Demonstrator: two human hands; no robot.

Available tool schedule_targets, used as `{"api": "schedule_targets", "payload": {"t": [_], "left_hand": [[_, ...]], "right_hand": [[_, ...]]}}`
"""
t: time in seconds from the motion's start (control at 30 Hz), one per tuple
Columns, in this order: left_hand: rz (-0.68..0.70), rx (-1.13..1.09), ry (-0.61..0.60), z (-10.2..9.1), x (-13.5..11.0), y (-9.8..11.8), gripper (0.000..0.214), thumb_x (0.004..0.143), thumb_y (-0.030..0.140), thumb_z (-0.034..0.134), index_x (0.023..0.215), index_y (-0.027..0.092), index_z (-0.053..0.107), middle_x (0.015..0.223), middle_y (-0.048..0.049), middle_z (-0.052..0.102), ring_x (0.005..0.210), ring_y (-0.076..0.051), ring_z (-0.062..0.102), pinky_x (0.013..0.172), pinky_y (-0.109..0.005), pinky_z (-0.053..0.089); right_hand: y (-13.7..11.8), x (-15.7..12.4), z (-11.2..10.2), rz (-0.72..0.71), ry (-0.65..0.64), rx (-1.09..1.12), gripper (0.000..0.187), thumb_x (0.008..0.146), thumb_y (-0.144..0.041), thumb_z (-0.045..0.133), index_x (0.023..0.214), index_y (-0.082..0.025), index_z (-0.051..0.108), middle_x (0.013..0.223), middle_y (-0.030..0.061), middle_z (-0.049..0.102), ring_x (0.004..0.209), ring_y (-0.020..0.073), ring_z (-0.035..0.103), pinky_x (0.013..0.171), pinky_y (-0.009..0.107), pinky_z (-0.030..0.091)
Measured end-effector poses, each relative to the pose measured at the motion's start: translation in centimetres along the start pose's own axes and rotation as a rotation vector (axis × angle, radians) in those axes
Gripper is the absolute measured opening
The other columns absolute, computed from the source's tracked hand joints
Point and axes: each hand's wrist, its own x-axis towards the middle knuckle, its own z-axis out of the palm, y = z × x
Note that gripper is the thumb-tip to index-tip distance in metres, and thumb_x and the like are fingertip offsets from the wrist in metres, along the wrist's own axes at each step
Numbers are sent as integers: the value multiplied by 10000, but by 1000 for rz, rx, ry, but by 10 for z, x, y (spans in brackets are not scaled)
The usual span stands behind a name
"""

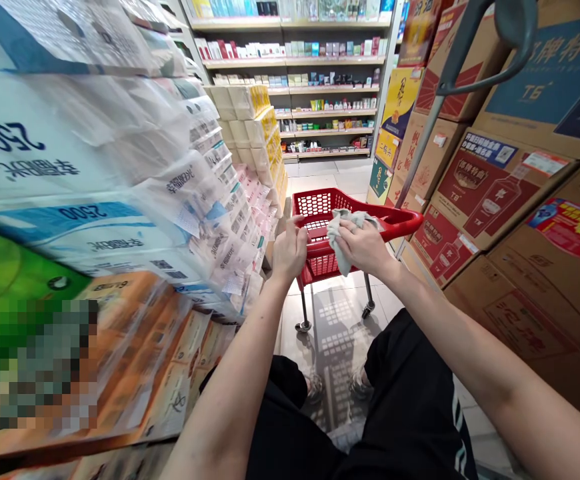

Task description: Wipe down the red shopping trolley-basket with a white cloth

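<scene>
A red plastic shopping cart (315, 269) on thin metal legs with casters stands in front of my knees. My left hand (290, 252) is at its left rim, fingers curled around the edge. Bunched under my right hand (363, 243) is a pale grey cloth (343, 260), which lies over the near rim and partly hangs down. The fingers of that hand press the cloth against the red plastic. To the right, the cart's red handle part (407, 223) sticks out past the cloth.
Tall stacks of plastic-wrapped tissue packs (120, 173) line the left side. Cardboard cartons (490, 193) are piled on the right, with a grey-handled pole (427, 133) before them. Shelves of small goods (290, 63) close the far end, beyond the tiled floor (320, 172).
</scene>
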Motion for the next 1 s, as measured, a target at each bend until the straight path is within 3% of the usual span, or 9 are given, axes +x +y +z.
{"api": "schedule_targets", "payload": {"t": [0.1, 0.23, 0.33, 0.47, 0.6, 0.7, 0.93, 1.0], "left_hand": [[-32, -80, 49, -1, -1, 1, 415, 960, 406, 274, 1317, 213, 359, 1026, -59, 649, 940, -188, 619, 836, -350, 459], [-72, -88, 66, -1, -2, 2, 432, 962, 432, 257, 1337, 232, 334, 1073, -65, 633, 952, -191, 619, 857, -364, 458], [-107, -72, 103, -4, -3, 2, 434, 963, 442, 242, 1325, 233, 362, 1065, -64, 634, 950, -193, 619, 873, -369, 452], [-141, -114, 127, -12, -5, -7, 413, 965, 422, 237, 1258, 229, 454, 1040, -52, 645, 923, -178, 625, 869, -354, 463], [-93, -155, 28, -19, -8, -24, 425, 950, 363, 250, 945, 198, 642, 1009, -48, 660, 993, -174, 608, 929, -342, 448], [-84, -157, -36, -20, -11, -28, 440, 936, 334, 242, 894, 187, 655, 1008, -47, 670, 1008, -170, 604, 930, -339, 449], [-175, -115, 23, -15, -20, -12, 374, 945, 330, 238, 1098, 194, 551, 984, -38, 685, 940, -155, 628, 873, -325, 457], [-178, -105, 43, -14, -21, -11, 374, 949, 324, 225, 1112, 191, 535, 984, -43, 683, 940, -157, 627, 868, -322, 453]], "right_hand": [[-11, 27, -1, -63, -158, 16, 455, 961, -330, 265, 998, -131, 673, 1117, 134, 648, 1012, 254, 540, 935, 403, 307], [-24, 53, 2, -52, -337, 22, 488, 950, -348, 279, 827, -126, 696, 887, 134, 687, 890, 242, 574, 820, 362, 344], [-35, 51, 4, -63, -296, 17, 491, 955, -339, 266, 818, -127, 687, 853, 131, 680, 864, 234, 567, 802, 356, 337], [-49, 26, 4, -178, -68, 19, 454, 969, -344, 249, 969, -124, 645, 962, 135, 653, 910, 238, 527, 874, 392, 302], [-53, 10, 5, -247, 24, 22, 425, 971, -368, 261, 1072, -137, 604, 1033, 128, 634, 910, 234, 513, 896, 411, 294], [-52, 14, 4, -255, -23, 20, 452, 973, -381, 246, 1046, -130, 615, 1022, 135, 645, 900, 231, 534, 890, 404, 313], [-66, 47, -4, -82, -356, 17, 464, 961, -294, 259, 843, -129, 676, 876, 138, 699, 814, 231, 630, 725, 327, 396], [-70, 46, -6, -68, -361, 29, 464, 962, -298, 250, 855, -128, 669, 879, 141, 698, 820, 237, 636, 719, 327, 404]]}}
